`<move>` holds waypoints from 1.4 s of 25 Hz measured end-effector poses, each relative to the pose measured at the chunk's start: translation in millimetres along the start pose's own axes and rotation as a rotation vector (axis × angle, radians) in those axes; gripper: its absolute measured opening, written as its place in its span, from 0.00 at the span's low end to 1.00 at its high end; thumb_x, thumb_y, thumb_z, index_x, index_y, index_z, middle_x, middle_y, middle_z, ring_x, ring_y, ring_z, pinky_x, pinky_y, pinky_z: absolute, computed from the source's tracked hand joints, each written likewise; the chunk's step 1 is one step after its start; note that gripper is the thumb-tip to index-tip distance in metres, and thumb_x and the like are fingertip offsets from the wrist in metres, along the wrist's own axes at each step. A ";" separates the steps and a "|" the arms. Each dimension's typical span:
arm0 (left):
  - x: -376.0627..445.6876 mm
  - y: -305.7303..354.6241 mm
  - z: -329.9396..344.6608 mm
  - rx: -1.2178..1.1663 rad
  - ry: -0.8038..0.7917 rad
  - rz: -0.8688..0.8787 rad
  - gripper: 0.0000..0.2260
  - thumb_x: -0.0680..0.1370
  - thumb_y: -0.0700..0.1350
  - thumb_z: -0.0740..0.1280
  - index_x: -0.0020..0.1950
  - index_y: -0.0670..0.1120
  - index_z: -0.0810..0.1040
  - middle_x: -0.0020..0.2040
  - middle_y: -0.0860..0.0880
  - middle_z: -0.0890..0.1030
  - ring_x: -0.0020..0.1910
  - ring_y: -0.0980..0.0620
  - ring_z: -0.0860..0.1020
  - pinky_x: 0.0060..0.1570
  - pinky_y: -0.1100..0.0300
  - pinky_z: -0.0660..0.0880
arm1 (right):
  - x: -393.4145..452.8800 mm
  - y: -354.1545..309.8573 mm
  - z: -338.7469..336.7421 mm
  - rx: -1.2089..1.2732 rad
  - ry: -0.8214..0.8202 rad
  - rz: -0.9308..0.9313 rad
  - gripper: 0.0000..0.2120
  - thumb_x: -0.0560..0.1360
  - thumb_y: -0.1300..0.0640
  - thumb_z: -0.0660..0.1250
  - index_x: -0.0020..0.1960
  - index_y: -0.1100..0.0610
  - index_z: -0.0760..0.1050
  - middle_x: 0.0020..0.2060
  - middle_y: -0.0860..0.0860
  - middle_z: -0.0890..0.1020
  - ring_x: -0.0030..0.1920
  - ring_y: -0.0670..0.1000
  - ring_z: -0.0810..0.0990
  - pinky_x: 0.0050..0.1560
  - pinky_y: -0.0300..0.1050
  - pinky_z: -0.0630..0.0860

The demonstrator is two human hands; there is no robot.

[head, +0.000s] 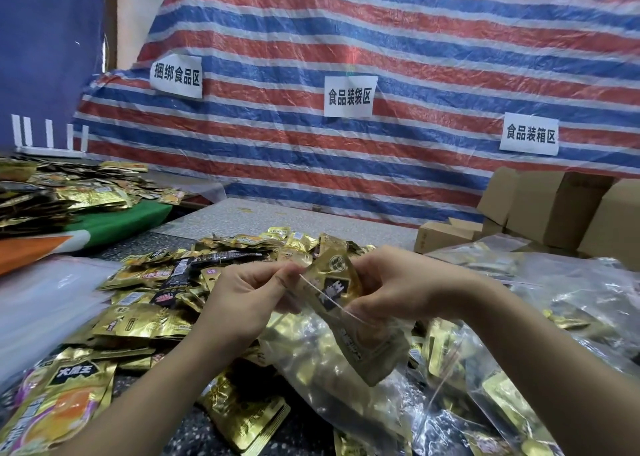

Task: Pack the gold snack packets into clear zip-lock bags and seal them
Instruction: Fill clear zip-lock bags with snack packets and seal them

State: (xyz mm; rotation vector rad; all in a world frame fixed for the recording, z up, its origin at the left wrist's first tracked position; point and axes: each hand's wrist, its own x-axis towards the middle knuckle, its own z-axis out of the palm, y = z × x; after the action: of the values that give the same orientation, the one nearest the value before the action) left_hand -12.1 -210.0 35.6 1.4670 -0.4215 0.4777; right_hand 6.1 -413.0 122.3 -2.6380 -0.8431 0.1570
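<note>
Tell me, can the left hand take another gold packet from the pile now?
Probably not yet. The left hand pinches the zip-lock bag mouth, so its fingers are busy. The loose packets lie uncovered just beside it.

a red, white and blue striped tarp (381, 57) hangs as backdrop; cardboard boxes (554, 209) stand below its right end.

Bright even light, foil glare, wide-angle bending, blurred edges.
</note>
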 end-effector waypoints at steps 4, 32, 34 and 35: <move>-2.2 -0.3 4.7 0.000 -0.001 0.009 0.07 0.71 0.49 0.68 0.40 0.58 0.87 0.39 0.49 0.86 0.38 0.53 0.85 0.36 0.64 0.79 | 2.7 -9.7 4.1 -0.240 -0.048 -0.016 0.07 0.75 0.50 0.73 0.46 0.53 0.81 0.37 0.48 0.82 0.35 0.45 0.79 0.37 0.43 0.76; 33.2 89.2 11.9 -0.057 0.214 0.276 0.10 0.78 0.52 0.66 0.41 0.48 0.82 0.38 0.49 0.85 0.29 0.51 0.81 0.30 0.61 0.78 | -27.3 -36.9 -65.9 0.651 0.567 -0.365 0.12 0.82 0.61 0.63 0.41 0.60 0.80 0.34 0.54 0.84 0.35 0.51 0.83 0.37 0.42 0.81; 33.2 86.0 5.7 -0.044 0.245 0.281 0.11 0.78 0.52 0.66 0.43 0.47 0.82 0.37 0.49 0.84 0.28 0.50 0.81 0.29 0.60 0.78 | -26.0 -32.5 -62.8 0.818 0.547 -0.330 0.13 0.83 0.60 0.61 0.43 0.61 0.79 0.36 0.55 0.84 0.37 0.51 0.83 0.37 0.44 0.82; 32.0 82.2 3.3 -0.031 0.251 0.275 0.11 0.78 0.52 0.66 0.42 0.48 0.82 0.37 0.48 0.84 0.28 0.50 0.81 0.29 0.59 0.78 | -24.5 -28.9 -59.7 0.859 0.552 -0.289 0.13 0.83 0.60 0.60 0.44 0.61 0.79 0.36 0.55 0.84 0.38 0.52 0.83 0.37 0.45 0.82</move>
State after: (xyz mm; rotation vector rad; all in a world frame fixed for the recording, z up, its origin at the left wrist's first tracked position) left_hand -30.2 -208.2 122.0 1.3037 -0.4297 0.8613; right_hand -16.6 -423.8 188.4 -1.6165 -0.7237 -0.2314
